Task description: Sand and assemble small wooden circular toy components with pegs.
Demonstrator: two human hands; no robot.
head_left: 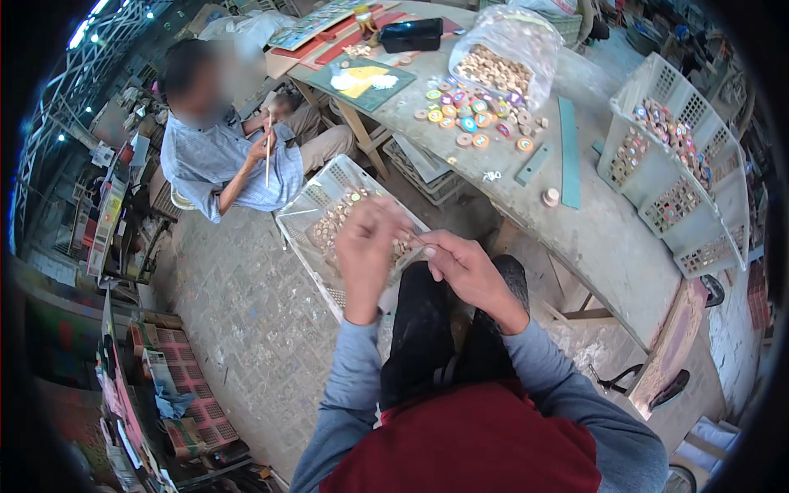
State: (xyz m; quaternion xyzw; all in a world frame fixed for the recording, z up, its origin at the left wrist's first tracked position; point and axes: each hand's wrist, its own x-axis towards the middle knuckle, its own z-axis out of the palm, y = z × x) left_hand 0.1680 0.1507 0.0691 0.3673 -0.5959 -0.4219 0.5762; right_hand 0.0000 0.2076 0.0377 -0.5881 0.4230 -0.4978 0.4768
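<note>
My right hand [472,273] is closed, its thumb and fingers pinching a thin brownish stick [417,240] above my lap. My left hand [366,251] is raised beside it, over the crate's near edge. Motion smears its fingers, so I cannot tell whether they hold anything. Below and beyond both hands stands a white plastic crate [306,261] on the floor. Many small wooden pieces [330,226] lie in it, partly hidden by my left hand.
On the worktable [612,238] lie colourful round discs [468,123], a plastic bag [526,49] of wooden pieces, a green strip [569,156] and a small wooden spool [551,197]. A tilted white crate [674,164] stands at right. A seated person [238,152] holds a pale stick at left.
</note>
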